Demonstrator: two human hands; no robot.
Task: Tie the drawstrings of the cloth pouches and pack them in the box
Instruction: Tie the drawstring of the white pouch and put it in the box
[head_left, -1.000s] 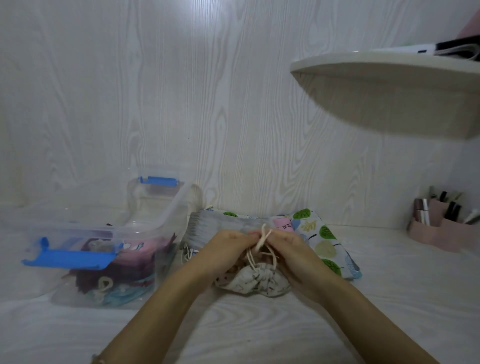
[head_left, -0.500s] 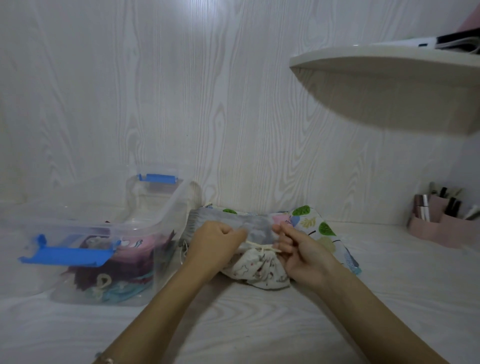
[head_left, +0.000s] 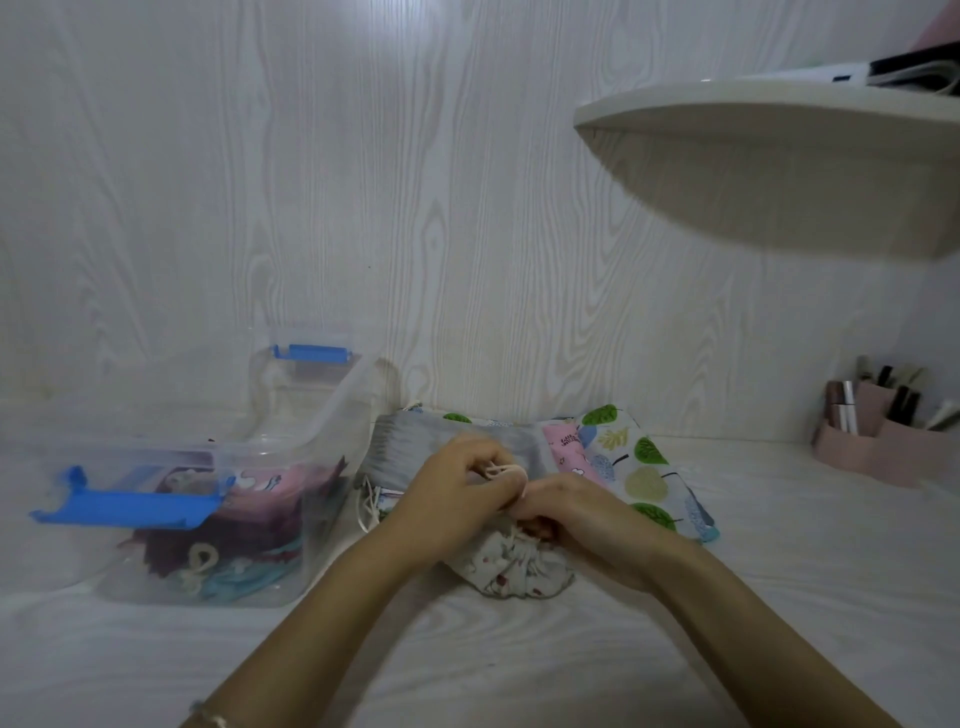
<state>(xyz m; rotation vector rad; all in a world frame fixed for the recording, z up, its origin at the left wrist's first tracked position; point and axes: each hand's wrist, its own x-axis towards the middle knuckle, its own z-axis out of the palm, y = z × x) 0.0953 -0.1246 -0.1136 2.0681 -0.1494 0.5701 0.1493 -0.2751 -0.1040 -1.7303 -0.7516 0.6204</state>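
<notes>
Head view looks down on my left hand (head_left: 457, 499) and right hand (head_left: 576, 514), brought together over a small printed pouch (head_left: 514, 569) on the white desk (head_left: 779, 597). My left fingers are curled and pinch the cream drawstring (head_left: 501, 470), a loop of which shows above my knuckles. My right fingers are curled under at the pouch's gathered neck, closed on the same cord, with the thumb meeting my left hand. The pouch lies on the desk just beneath both hands, its mouth bunched tight.

Just behind my hands lies a flat pile of other pouches: a grey pouch (head_left: 410, 441) to the left, a pink pouch (head_left: 563, 441) in the middle, and a leaf-print pouch (head_left: 644, 467) to the right. Loose cords (head_left: 366, 506) trail from the grey one's near edge.

On my left stands the clear plastic box (head_left: 337, 402), open, with blue latches (head_left: 130, 506) at its near and far ends. Several packed pouches (head_left: 270, 499) lie inside it in pink, dark red and teal.

At far right, a pink organizer (head_left: 883, 452) holds cosmetics against the wall, and a rounded shelf (head_left: 753, 171) juts out above.
</notes>
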